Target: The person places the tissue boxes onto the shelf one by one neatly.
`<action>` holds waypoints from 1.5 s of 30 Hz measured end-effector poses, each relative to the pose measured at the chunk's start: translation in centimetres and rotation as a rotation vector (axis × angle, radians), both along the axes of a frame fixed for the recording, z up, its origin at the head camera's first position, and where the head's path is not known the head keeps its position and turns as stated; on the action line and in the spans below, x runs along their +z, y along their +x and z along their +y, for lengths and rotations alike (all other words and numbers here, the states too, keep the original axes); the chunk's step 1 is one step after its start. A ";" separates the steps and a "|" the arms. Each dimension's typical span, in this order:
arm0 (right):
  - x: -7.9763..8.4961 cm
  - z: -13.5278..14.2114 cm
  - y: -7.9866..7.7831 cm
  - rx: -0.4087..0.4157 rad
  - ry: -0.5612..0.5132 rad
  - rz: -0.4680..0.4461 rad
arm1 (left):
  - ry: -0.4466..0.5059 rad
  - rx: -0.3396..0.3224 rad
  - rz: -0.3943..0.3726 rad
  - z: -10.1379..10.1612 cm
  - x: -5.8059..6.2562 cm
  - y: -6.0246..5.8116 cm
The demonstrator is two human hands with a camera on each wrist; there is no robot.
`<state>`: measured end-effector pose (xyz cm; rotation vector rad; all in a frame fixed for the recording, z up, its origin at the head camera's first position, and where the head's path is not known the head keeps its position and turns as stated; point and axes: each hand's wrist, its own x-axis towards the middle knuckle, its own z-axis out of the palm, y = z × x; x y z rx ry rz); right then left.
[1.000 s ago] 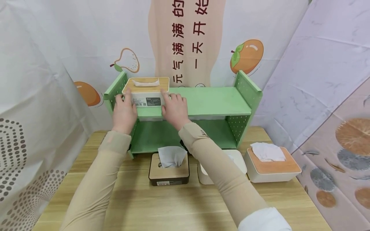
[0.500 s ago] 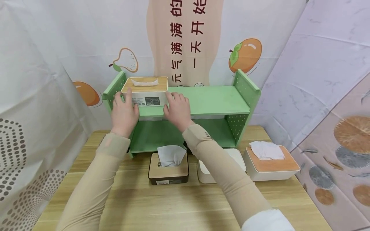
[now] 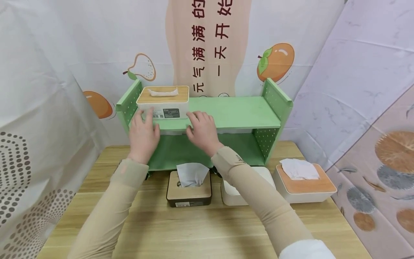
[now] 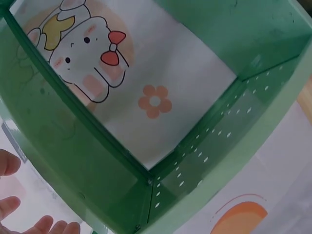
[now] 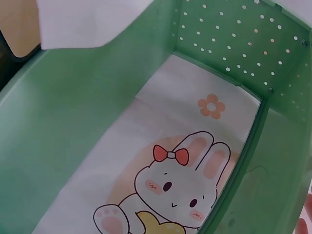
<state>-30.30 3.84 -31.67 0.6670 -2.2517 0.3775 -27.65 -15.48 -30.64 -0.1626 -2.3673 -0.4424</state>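
Observation:
A white tissue box (image 3: 163,100) with a wood-coloured lid and a tissue in its slot sits at the left end of the top tier of the green shelf (image 3: 236,111). My left hand (image 3: 143,138) is at its front left, forefinger overlapping the printed front. By the box's lower right front corner, my right hand (image 3: 204,133) has loosely bent fingers and grips nothing. Fingertips of the left hand (image 4: 36,225) show at the lower left of the left wrist view. In the right wrist view, only bits of fingers (image 5: 304,217) appear at the right edge.
On the wooden table (image 3: 181,233) before the shelf stand a black tissue box (image 3: 187,195) with a wooden lid, a white box (image 3: 233,198) partly behind the right sleeve, and a white tissue box (image 3: 304,187) with an orange-brown lid. The shelf's perforated side panel (image 3: 273,102) rises at right.
Both hands have come away from the sides of the tissue box, moving down and toward me, the right one also rightward. The box stays in place on the top tier.

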 end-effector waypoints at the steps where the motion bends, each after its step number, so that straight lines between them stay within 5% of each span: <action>1: -0.1 0.1 0.1 0.004 0.000 -0.001 | 0.002 -0.006 -0.004 0.1 -0.1 0.1; 16: -2.6 1.2 2.8 0.111 -0.086 -0.040 | -0.006 -0.081 0.057 1.1 -2.9 2.5; 45: -9.8 2.2 8.0 0.164 -0.179 -0.202 | 0.052 -0.163 -0.018 2.4 -9.0 7.3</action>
